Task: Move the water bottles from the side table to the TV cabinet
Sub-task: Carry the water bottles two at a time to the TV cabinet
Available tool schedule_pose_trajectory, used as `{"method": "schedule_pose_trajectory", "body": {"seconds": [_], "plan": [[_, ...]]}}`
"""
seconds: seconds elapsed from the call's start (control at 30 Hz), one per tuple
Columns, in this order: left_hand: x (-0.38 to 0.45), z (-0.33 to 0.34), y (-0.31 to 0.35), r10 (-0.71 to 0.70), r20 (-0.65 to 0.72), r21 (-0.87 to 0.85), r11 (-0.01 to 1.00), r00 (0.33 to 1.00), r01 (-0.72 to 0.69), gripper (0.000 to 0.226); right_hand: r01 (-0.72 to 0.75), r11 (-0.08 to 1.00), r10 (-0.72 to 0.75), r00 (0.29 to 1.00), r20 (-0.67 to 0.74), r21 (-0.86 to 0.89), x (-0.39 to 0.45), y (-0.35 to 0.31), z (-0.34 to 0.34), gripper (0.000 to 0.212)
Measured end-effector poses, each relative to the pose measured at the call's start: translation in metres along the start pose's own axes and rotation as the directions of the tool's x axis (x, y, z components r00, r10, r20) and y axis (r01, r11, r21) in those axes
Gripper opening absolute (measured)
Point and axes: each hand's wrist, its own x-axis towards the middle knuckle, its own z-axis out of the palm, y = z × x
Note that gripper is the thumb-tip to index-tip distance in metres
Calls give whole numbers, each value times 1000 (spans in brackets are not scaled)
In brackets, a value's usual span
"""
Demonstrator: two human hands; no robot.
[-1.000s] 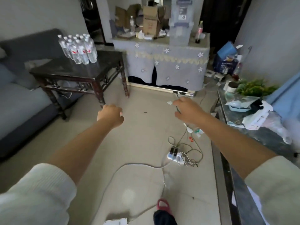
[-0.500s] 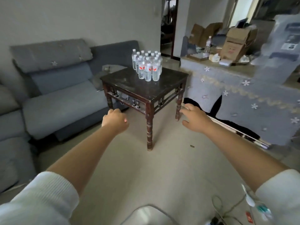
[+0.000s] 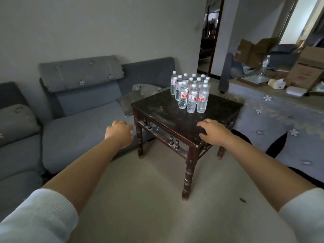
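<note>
Several clear water bottles [image 3: 191, 93] with white caps and red labels stand clustered upright on the far part of a dark wooden side table [image 3: 164, 113]. My left hand [image 3: 119, 133] hangs in the air left of the table, its fingers loosely curled and holding nothing. My right hand [image 3: 213, 131] hovers over the table's near corner, fingers relaxed and empty, a short way in front of the bottles. The TV cabinet is not in view.
A grey sofa [image 3: 75, 123] runs along the wall at left, against the table. A long surface draped in a grey flowered cloth [image 3: 280, 120] stands to the right, with cardboard boxes [image 3: 308, 69] and a single bottle [image 3: 264, 64] on it. A doorway [image 3: 209, 37] opens behind.
My view has swung left and come closer to the side table. Both hands have moved forward; the right one now sits over the table's near corner.
</note>
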Motion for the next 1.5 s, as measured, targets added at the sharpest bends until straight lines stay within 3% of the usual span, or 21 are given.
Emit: {"method": "schedule_pose_trajectory", "body": {"seconds": [0.57,0.7,0.9,1.0,1.1,1.27,1.5], "plan": [[317,-11,20,63,-23,-21,998,998,-63,37,-23,998,25,999,-29,51,329,60,-20,46],[393,-20,34,108,-55,-39,993,993,-110,38,-80,989,90,993,-78,122,402,87,-33,44],[488,-5,39,210,-11,-42,977,978,-210,39,-240,963,245,969,-28,124,485,119,-22,50],[545,2,42,284,5,-32,958,959,-284,39,-340,933,344,939,-17,121,522,128,-8,44],[599,8,51,388,4,-49,921,922,-388,38,-437,886,439,898,25,156,552,138,9,38],[669,16,79,609,45,-46,793,792,-608,38,-623,748,605,782,154,227,577,150,34,38],[714,41,155,796,87,-287,596,599,-750,37,-680,694,677,728,109,237,581,152,52,44]]}}
